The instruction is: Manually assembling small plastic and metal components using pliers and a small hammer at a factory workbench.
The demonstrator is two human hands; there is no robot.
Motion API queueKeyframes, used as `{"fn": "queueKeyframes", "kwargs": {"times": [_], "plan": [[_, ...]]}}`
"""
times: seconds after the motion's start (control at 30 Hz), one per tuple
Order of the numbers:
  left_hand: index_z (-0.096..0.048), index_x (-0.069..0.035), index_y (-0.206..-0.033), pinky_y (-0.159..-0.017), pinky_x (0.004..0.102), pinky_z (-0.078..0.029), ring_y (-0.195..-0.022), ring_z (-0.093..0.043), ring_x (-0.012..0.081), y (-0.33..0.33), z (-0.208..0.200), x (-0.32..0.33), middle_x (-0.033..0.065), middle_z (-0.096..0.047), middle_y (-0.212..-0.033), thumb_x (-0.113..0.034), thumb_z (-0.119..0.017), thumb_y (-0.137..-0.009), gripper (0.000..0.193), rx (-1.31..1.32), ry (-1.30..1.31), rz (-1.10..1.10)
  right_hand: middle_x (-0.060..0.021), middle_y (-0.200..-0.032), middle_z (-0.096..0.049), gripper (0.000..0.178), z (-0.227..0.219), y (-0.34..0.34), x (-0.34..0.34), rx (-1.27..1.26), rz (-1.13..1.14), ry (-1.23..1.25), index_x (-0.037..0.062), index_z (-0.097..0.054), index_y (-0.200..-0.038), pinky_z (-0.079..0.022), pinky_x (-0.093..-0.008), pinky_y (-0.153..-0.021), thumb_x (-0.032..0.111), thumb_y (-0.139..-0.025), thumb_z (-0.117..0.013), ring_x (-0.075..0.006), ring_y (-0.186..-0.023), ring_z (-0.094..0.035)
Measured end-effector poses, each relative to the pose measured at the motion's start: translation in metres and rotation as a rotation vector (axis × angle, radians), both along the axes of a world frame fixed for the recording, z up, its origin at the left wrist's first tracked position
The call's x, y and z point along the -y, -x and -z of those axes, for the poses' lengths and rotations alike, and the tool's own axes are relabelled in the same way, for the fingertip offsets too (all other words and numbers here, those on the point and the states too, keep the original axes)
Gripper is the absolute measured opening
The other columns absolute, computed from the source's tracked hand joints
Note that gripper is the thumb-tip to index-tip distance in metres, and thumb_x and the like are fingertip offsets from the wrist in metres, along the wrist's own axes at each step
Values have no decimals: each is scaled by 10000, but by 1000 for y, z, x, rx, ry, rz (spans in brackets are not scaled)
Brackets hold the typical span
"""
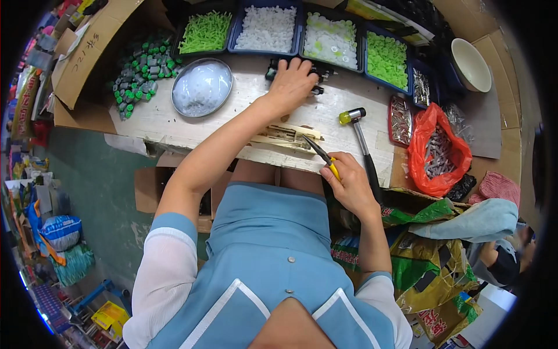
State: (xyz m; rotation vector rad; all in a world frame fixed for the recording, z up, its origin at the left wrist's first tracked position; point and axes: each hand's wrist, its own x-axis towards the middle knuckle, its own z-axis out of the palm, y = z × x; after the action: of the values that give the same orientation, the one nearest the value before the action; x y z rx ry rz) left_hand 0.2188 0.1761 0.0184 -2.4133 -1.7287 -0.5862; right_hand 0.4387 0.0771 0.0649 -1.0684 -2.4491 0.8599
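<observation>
My left hand [290, 84] reaches to the back of the work table, its fingers spread over a small heap of black cylindrical parts [317, 91]. Its fingertips touch the heap; whether one part is pinched there is hidden. My right hand [350, 185], closer to me, is wrapped round needle-nose pliers [321, 153] with yellow handles. The jaws point up and left, with their tip at a cream-coloured strip fixture [285, 141] on the table's front edge. Right of the pliers lies a hammer [359, 132] with a yellow-and-black head and a black grip.
A metal bowl of translucent pieces [201, 87] stands left, beside a pile of green-and-grey parts [139, 72]. Along the back are trays of green pieces [204, 32] and white pieces [266, 29]. A red plastic bag [418, 154] of small parts sits right, near a cream bowl [471, 65].
</observation>
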Motion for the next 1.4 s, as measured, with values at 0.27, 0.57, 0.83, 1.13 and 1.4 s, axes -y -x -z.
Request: {"fn": "queueKeyframes", "kwargs": {"times": [0.27, 0.57, 0.83, 1.13, 1.4], "plan": [[-442, -27, -1202, -758, 232, -430, -810, -523, 98, 41, -44, 81, 44, -562, -889, -92, -489, -884, 328, 1316, 306, 33, -184, -1004, -551, 237, -3, 11, -4, -101, 84, 10, -81, -563, -875, -420, -375, -799, 152, -830, -562, -334, -909, -514], [-514, -22, -1088, -521, 196, -420, -591, -492, 50, 13, -39, 148, -2, -526, -703, -165, -514, -897, 239, 1433, 431, -32, -175, -1066, -526, 226, -10, 41, 0, -120, -80, -29, -81, -539, -897, -410, -378, -822, 137, -838, -543, -326, -928, -493], [-535, 16, -1027, -555, 275, -429, -571, -524, 137, 3, -43, 152, 96, -586, -715, -121, -566, -844, 231, 1127, 235, -47, -182, -1026, -539, 215, -13, 41, 6, -73, -106, -92, -70, -551, -885, -417, -380, -818, 140, -841, -541, -325, -929, -502], [-525, -9, -931, -363, 270, -405, -449, -512, 154, 40, -31, 159, 91, -547, -614, -157, -530, -867, 162, 2159, 1211, 275, -191, -927, -534, 158, -9, 38, 7, 31, -271, -46, -52, -529, -810, -462, -394, -642, 85, -778, -602, -358, -769, -550], [-521, -10, -967, -384, 302, -425, -461, -516, 183, 68, -11, 218, 108, -541, -637, -199, -568, -841, 233, 1895, 1164, -144, -183, -948, -541, 239, 4, 57, 19, 21, -384, -94, -50, -551, -783, -434, -390, -768, 184, -801, -596, -322, -858, -516]]}}
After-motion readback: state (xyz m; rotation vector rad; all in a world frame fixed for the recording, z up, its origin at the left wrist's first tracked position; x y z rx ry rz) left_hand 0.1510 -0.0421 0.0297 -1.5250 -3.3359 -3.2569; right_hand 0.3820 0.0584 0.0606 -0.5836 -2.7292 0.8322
